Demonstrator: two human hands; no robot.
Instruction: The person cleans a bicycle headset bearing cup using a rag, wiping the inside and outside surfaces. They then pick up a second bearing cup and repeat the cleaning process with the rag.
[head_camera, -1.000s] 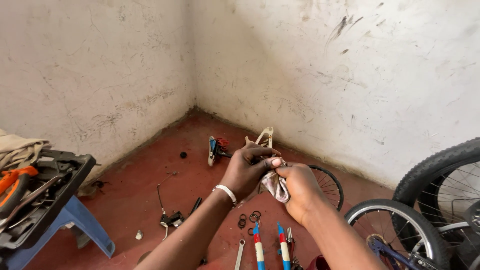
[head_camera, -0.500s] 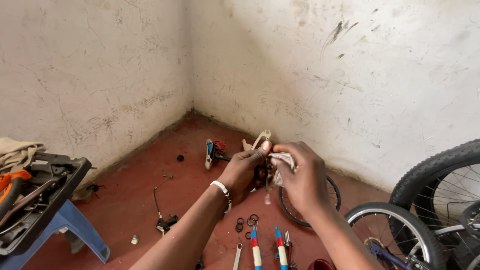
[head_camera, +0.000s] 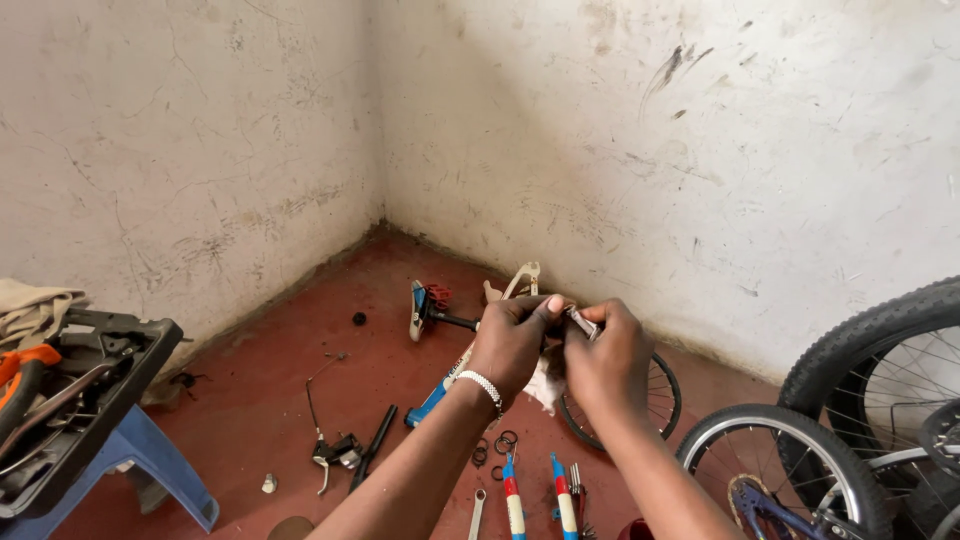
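We see the left hand (head_camera: 510, 345) and right hand (head_camera: 603, 360) pinching a small metal part (head_camera: 583, 322) together — white rag (head_camera: 545, 382) bunched beneath — above the rough red floor (head_camera: 300, 330).

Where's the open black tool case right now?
Head view, far left edge: the black tool case sits tilted on a blue plastic stool by the left wall, well left of both hands.

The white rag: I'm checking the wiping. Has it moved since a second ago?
Yes. The white rag was on the right hand's side; now it hangs between both hands, above the small wheel.
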